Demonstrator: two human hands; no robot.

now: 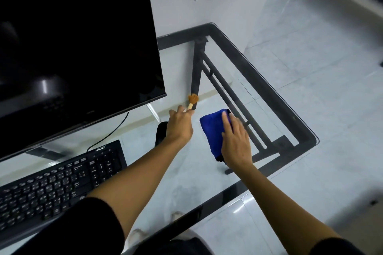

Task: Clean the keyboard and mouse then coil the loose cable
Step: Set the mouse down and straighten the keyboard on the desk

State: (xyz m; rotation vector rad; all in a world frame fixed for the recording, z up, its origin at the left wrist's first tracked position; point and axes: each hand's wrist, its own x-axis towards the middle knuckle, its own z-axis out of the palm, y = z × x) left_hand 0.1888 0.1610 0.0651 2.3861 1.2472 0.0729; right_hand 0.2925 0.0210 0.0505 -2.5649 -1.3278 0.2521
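Observation:
A black keyboard (51, 184) lies at the lower left of the glass desk (275, 91). Its thin black cable (113, 130) runs up behind the monitor. A black mouse (160, 133) sits just left of my left wrist, which partly hides it. My left hand (179, 123) reaches forward and its fingertips pinch the pale handle of a small brush (192, 100) with orange bristles. My right hand (235, 141) rests flat, with straight fingers, on a folded blue cloth (211, 130) to the right of the mouse.
A large dark monitor (72, 47) fills the upper left, with a silver stand leg (153, 113) near the brush. The desk's black frame and right edge lie close beyond the cloth. Tiled floor and my feet (136, 236) show through the glass.

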